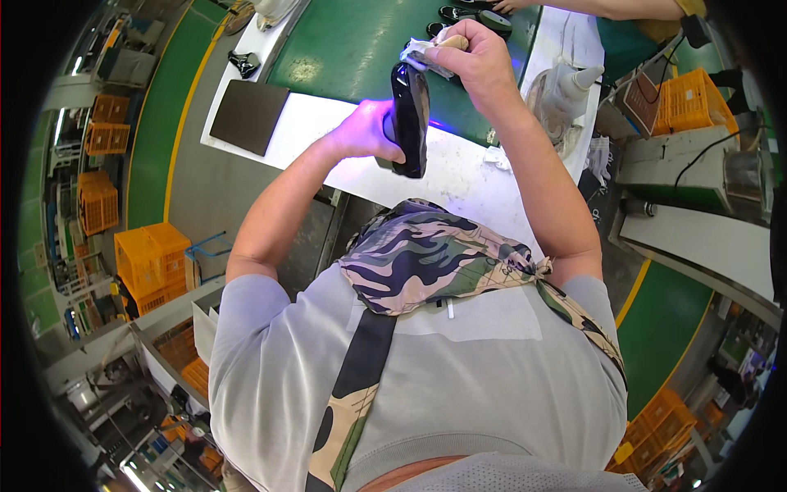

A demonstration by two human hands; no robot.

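Head view: your left hand (366,131) grips the glossy black shoe (401,111) above the white table (310,123); your right hand (482,61) pinches a white cloth (416,55) at its far end. Wiping looks unfinished, extent unclear. Farther off, other black shoes (461,14) lie on the green belt (340,49).

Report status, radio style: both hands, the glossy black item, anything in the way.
Left hand gripping glossy black item. Right hand pinching white cloth at item's far end, contact unclear. Nothing seen blocking either hand.

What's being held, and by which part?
The left hand grips a black object by its lower half; the right hand pinches a white cloth by its right side.
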